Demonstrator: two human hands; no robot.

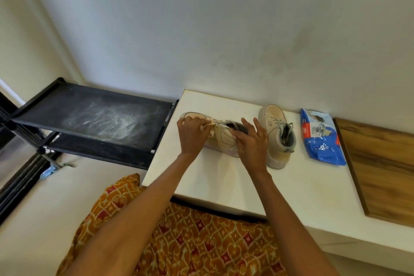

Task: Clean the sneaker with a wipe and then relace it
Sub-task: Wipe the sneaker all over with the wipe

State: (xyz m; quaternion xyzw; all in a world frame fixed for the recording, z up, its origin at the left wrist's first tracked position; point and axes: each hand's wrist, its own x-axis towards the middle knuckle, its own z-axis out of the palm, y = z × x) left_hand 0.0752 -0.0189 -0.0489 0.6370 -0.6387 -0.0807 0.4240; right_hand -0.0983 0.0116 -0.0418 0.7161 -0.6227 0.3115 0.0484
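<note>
The left hand (190,134) is pinching a wipe (207,129) against the sneaker (221,134) on the table (215,177); the right hand (252,141) is steadying it, fingers relaxed — pressing hard is likely risking a slide toward the edge.

matt suede sneaker (224,135), glossy plastic packet (322,141), wood board (380,163)

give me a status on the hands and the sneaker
Left hand pinching the wipe against the sneaker. Right hand steadying its heel side, fingers loose. Second sneaker and wipe pack alongside, nothing blocking.
</note>
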